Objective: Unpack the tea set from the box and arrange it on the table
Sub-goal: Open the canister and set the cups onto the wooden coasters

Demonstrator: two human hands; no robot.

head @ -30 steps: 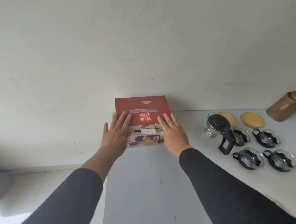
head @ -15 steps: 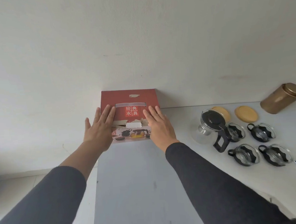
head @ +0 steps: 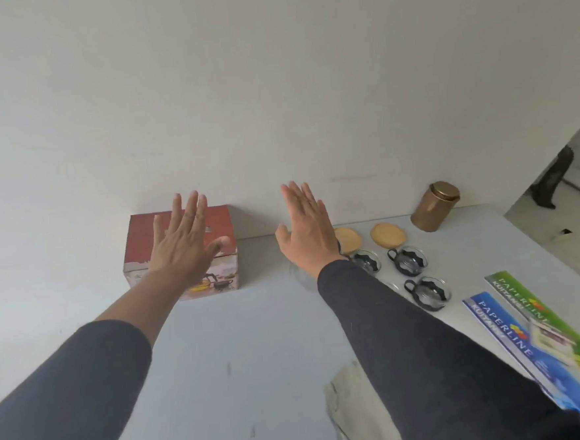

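Note:
The red tea-set box [head: 139,244] stands shut against the wall at the table's back left. My left hand [head: 182,243] is lifted in front of it, flat, fingers spread, holding nothing. My right hand [head: 308,227] is raised to the right of the box, flat and empty, and hides the glass teapot behind it. Glass cups with black holders [head: 408,261] [head: 427,292] [head: 367,264] sit on the table to the right. Two round wooden lids [head: 387,235] [head: 350,238] lie behind them.
A gold tin canister [head: 435,206] stands at the back right by the wall. Blue and green Paperline packs [head: 516,338] lie at the table's right edge. Crumpled grey wrapping [head: 345,398] lies near the front. The white table [head: 242,343] ends on the left beside the box.
Both hands have come off the box and risen, spread flat. The right hand moved right, over the teapot. The view has swung right, showing the Paperline packs.

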